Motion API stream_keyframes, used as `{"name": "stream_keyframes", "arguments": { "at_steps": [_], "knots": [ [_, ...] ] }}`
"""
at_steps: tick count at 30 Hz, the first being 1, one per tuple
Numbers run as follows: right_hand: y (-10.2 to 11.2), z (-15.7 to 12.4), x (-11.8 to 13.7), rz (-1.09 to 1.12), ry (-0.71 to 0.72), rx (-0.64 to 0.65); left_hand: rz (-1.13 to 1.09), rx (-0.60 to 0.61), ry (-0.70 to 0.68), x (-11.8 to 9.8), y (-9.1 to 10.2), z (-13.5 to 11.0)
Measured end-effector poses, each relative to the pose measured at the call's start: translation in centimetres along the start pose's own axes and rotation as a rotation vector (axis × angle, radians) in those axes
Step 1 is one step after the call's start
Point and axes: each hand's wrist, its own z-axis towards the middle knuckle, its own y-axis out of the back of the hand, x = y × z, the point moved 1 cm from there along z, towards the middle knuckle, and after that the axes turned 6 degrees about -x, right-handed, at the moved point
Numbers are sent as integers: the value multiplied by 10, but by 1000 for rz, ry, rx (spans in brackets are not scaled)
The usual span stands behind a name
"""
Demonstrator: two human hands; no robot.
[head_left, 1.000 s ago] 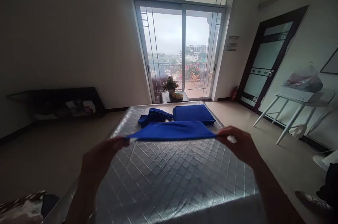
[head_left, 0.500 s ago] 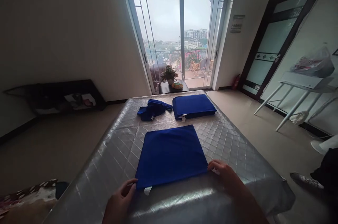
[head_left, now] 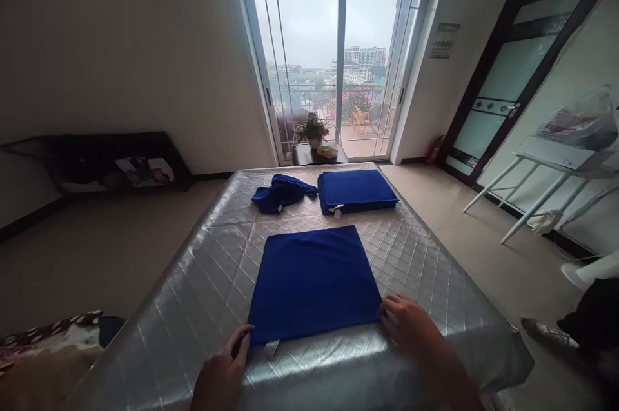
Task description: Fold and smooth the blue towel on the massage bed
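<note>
Flat, square blue cloth (head_left: 314, 285) on a quilted silver cover (head_left: 193, 308)
Left hand (head_left: 225, 362) pinches its near-left corner; right hand (head_left: 410, 322) touches the near-right one, whether clamped I cannot tell.

Left hand (head_left: 221, 366) and right hand (head_left: 405, 319) curl inward, well apart.

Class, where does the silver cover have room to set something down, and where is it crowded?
Bare cover lies left and right of the flat cloth. Crowded: its near corners, at the left hand and right hand, and the far end, with rumpled cloth beside the stack.
</note>
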Motion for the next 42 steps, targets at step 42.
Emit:
{"name": "stream_keyframes", "arguments": {
  "at_steps": [42],
  "knots": [
    [-86,39,25,-100,-107,-86,736,-109,-652,35,-64,31]
  ]
}}
